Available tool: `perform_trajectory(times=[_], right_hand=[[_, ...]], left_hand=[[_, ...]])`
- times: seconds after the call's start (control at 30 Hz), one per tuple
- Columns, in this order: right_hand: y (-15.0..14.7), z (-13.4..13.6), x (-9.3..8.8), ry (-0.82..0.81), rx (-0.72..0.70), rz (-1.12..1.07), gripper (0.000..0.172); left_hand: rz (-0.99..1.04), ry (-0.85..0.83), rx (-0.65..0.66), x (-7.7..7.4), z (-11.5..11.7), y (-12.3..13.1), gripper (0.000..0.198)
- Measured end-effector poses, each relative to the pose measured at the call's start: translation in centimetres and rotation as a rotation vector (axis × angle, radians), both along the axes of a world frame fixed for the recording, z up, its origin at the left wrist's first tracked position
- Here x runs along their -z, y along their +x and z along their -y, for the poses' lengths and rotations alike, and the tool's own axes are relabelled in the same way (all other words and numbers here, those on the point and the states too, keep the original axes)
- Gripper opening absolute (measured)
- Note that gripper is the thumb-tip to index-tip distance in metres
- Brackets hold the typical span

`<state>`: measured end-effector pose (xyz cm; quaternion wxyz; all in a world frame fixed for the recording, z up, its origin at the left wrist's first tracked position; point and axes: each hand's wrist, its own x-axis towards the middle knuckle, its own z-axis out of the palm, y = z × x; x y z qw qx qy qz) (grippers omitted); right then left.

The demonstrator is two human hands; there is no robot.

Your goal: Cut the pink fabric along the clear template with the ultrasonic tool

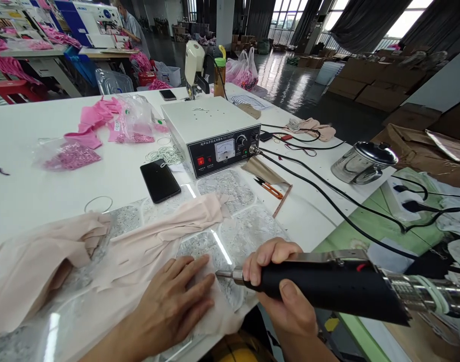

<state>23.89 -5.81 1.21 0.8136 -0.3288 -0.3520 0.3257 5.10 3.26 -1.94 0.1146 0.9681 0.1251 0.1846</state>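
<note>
My right hand (286,286) is wrapped round a black handheld ultrasonic welding gun (320,281). The gun's thin metal tip (224,274) points left and lies by the fingertips of my left hand (180,294). That hand rests flat, fingers stretched, on a pale pink piece of fabric (222,314). More of the same fabric (169,226) lies rumpled beyond it, and a folded pile of pale pink fabric (37,261) sits at the left. Whether the tip touches the cloth I cannot tell. Under the work is a glossy stone-patterned sheet (248,226).
A white ultrasonic generator box (214,125) stands ahead, with black cables (328,193) running right. Around it are a black phone (160,181), orange thread snips (269,188), pink pieces in bags (71,156) and a lidded glass mug (360,163). A person (133,30) sits at a sewing machine behind.
</note>
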Motion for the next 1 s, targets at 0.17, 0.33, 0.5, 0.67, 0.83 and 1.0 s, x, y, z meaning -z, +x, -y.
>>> perform_trajectory(times=[0.17,0.33,0.5,0.67,0.83,1.0], right_hand=[[-0.13,-0.07,0.08,0.004,-0.004,0.003,0.013],[-0.29,-0.27,0.13,0.0,0.007,0.012,0.013],[-0.33,-0.5,0.3,-0.001,0.008,0.008,0.014],[-0.23,-0.45,0.4,0.003,0.002,0.004,0.012],[-0.19,-0.65,0.35,0.014,0.002,0.057,0.01],[0.18,-0.58,-0.17,0.014,-0.011,0.001,0.012]], left_hand=[[-0.01,0.001,-0.009,-0.21,0.16,-0.06,0.026],[-0.015,0.018,-0.003,-0.44,0.09,0.0,0.026],[-0.009,0.017,-0.003,-0.47,0.07,0.02,0.026],[-0.013,0.0,0.003,-0.31,0.03,-0.06,0.026],[-0.016,-0.008,-0.002,-0.12,0.04,-0.17,0.026],[-0.022,-0.003,0.001,-0.1,0.07,-0.23,0.028]])
